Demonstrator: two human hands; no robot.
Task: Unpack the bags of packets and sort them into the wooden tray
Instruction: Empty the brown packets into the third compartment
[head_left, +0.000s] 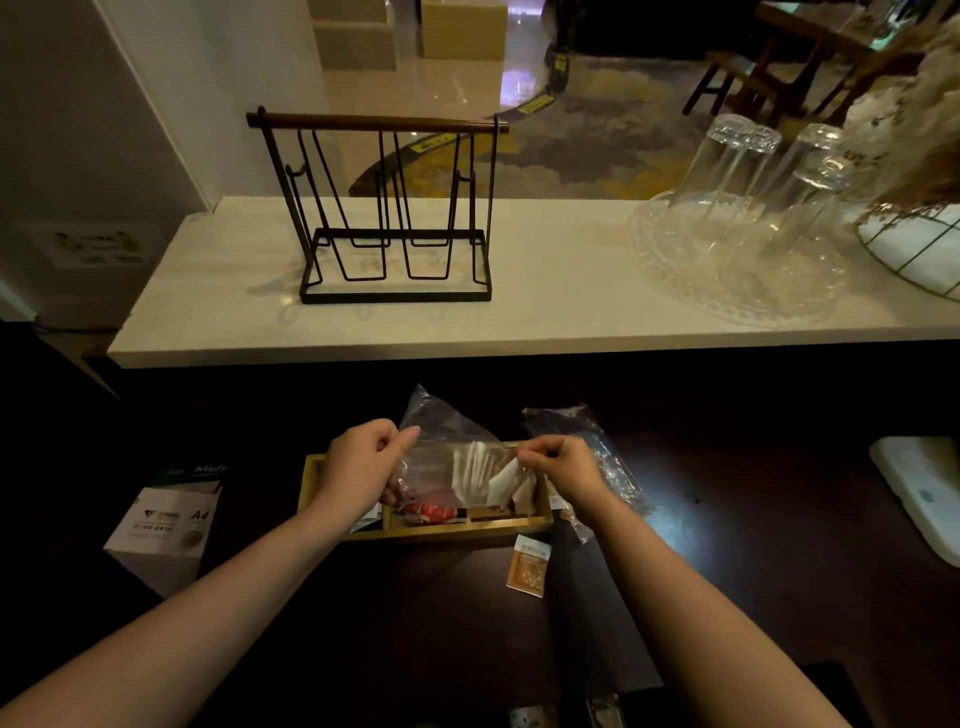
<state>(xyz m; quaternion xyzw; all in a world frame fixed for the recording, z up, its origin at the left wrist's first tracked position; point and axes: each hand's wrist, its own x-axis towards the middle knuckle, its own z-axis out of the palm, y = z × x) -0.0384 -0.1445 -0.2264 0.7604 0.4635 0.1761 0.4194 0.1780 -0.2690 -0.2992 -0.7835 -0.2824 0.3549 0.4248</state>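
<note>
A clear plastic bag (457, 457) of white packets (480, 467) is held above the wooden tray (431, 525) on the dark surface (415, 597), pinched at its left edge by the left hand (358, 457) and at its right edge by the right hand (561, 465). A second bag (592, 457) lies just right of the tray, and an orange packet (530, 566) lies near its front right corner.

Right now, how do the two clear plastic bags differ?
The held bag is up in the air over the wooden tray, pinched by the left hand and right hand; the other bag lies on the dark table to the right, untouched. The held bag shows white packets inside; what the other bag holds cannot be told. Both are clear, crinkled plastic.
</note>
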